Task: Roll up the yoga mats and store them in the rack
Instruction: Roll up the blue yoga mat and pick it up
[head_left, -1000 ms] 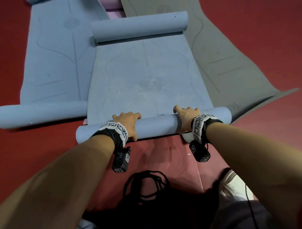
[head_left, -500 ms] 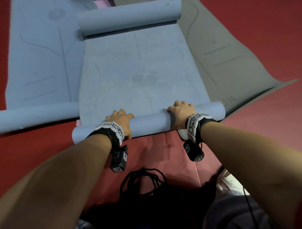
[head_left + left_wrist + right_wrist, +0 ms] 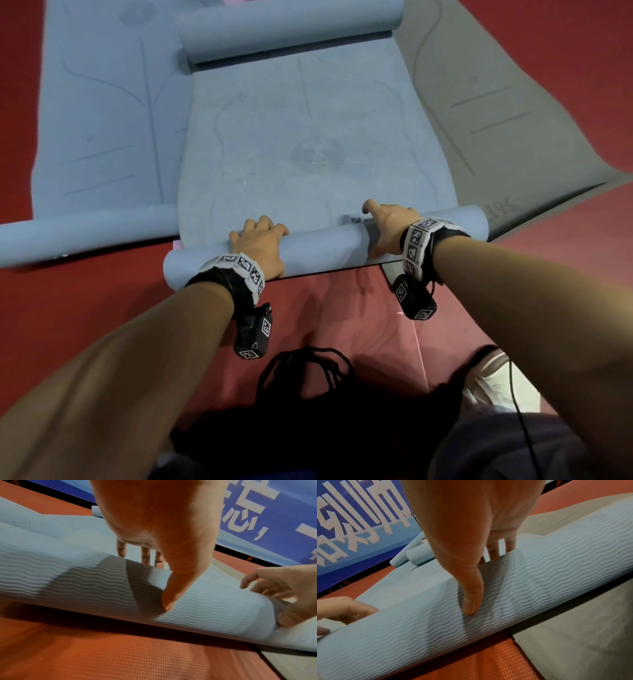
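A blue yoga mat (image 3: 308, 137) lies on the red floor, rolled at both ends. Its near roll (image 3: 322, 248) has a wavy ribbed outside (image 3: 85, 585) (image 3: 539, 581). My left hand (image 3: 260, 243) grips this roll left of its middle, fingers curled over the top and thumb (image 3: 169, 599) on the near side. My right hand (image 3: 387, 229) rests on the roll near its right end. Its fingers reach forward over the top toward the flat mat, and its thumb (image 3: 471, 601) presses the near side. The far roll (image 3: 291, 31) lies at the top.
A second blue mat (image 3: 102, 120) lies to the left, its near end rolled (image 3: 85, 229). A grey mat (image 3: 496, 120) lies flat to the right, partly under the middle mat. A black cord (image 3: 301, 373) coils on the red floor (image 3: 342, 315) by my knees. A blue banner (image 3: 257, 507) stands beyond.
My right hand's fingers, earlier curled over the roll, now stretch forward across it. My left hand keeps its hold. The head view has tilted, so the mats sit higher in frame.
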